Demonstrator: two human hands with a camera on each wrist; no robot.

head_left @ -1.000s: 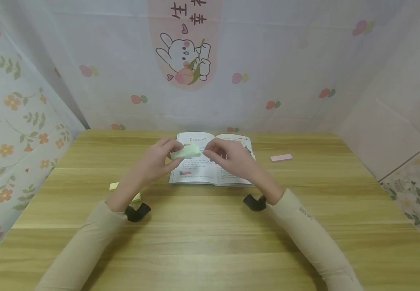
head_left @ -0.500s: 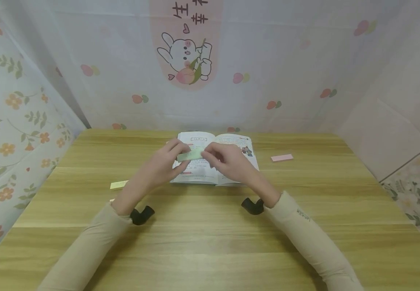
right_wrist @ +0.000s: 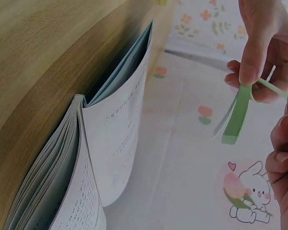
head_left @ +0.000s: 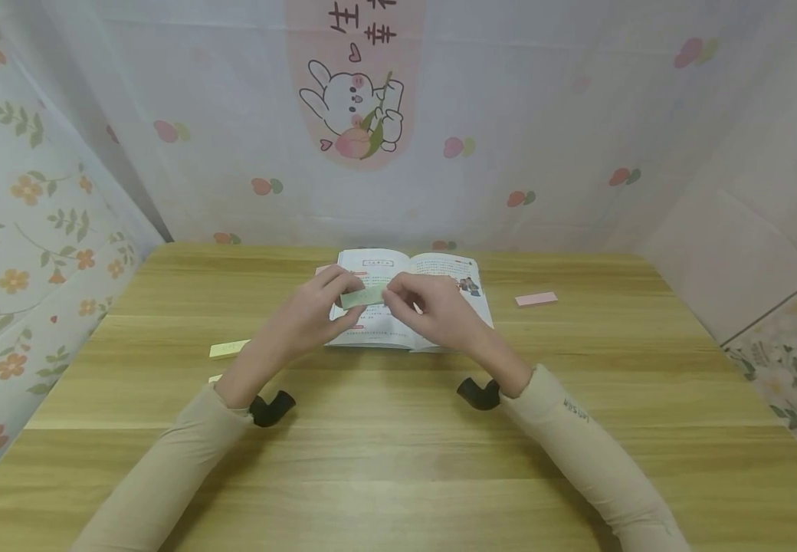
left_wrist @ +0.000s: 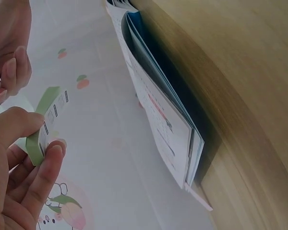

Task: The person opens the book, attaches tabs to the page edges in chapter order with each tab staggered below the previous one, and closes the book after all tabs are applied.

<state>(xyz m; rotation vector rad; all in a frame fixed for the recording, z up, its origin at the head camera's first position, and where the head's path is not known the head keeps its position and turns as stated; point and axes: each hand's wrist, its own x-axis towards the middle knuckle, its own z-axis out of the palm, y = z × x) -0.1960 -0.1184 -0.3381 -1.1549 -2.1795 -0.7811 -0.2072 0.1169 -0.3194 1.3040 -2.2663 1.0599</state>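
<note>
My left hand (head_left: 312, 307) grips a pad of green sticky notes (left_wrist: 47, 120) between thumb and fingers, above the left page of an open book (head_left: 433, 264). Facing it, my right hand (head_left: 436, 305) pinches the end of a thin green strip (right_wrist: 273, 89). In the right wrist view this strip stretches from the pad to the right fingertips, standing away from the pad's face. A white label side with printing shows on the pad in the left wrist view. The book lies on the wooden table under both hands, and the fingers hide part of its text.
To the right of the book lies a pink sticky-note pad (head_left: 536, 299). Yellow pads (head_left: 228, 349) lie at the left, partly behind the left forearm. A pink tab (left_wrist: 199, 197) sticks out from the book's edge. Black wrist mounts (head_left: 272, 409) hang under both wrists. A patterned curtain (head_left: 481, 207) stands behind the table.
My hands have come together. The left has brought the green pad rightward and turned it, and the right fingers, apart from it a second ago, now pinch its strip. More yellow pad shows.
</note>
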